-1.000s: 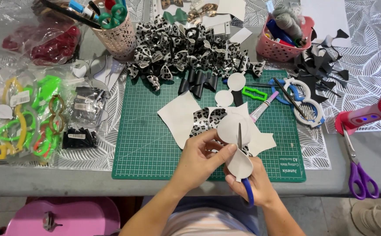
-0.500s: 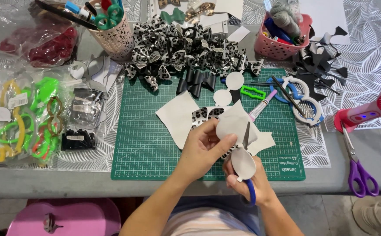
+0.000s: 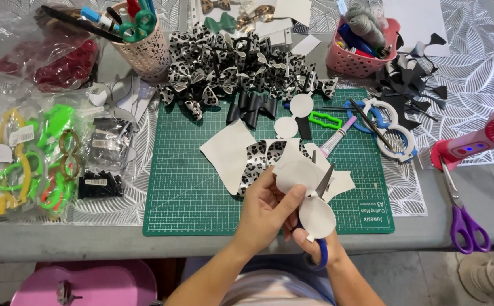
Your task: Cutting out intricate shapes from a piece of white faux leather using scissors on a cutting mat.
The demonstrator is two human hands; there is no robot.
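Note:
Over the front edge of the green cutting mat (image 3: 190,187), my left hand (image 3: 267,212) pinches a white cut-out piece (image 3: 298,175) made of two joined round lobes. My right hand (image 3: 315,241) sits under it and grips blue-handled scissors (image 3: 322,249), whose blades are parted and bite into the narrow neck between the lobes. The lower lobe (image 3: 317,217) hangs over my right fingers and hides most of that hand.
White and leopard-print sheets (image 3: 241,153) lie on the mat. Behind them is a heap of leopard bows (image 3: 230,62), a pink cup of tools (image 3: 142,48) and a pink basket (image 3: 357,56). Purple scissors (image 3: 465,218) and a pink glue gun (image 3: 474,141) lie right; bagged plastic frames (image 3: 31,164) left.
My left hand has turned the white piece slightly and the scissors have advanced along its edge; both hands shifted a little rightward and down. Nothing else has moved.

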